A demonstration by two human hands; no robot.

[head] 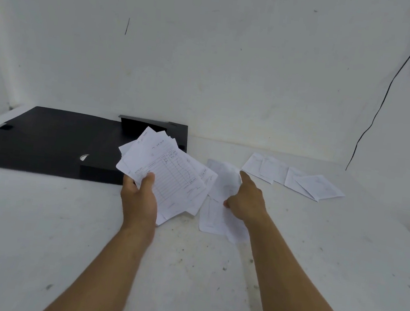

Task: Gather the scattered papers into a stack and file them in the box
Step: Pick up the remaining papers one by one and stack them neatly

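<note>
My left hand (140, 196) holds a loose, fanned stack of white lined papers (167, 174) above the table, just right of the black file box (44, 142), which lies open and flat at the left. My right hand (246, 200) pinches a curled white sheet (225, 184) lifted off the table; another sheet (212, 219) lies under it. Several more papers (292, 177) lie spread on the table further right, apart from both hands.
The white table (183, 270) carries dark specks and scuffs. A white wall stands close behind it. A black cable (386, 93) hangs down the wall at the right, ending near the table's back edge.
</note>
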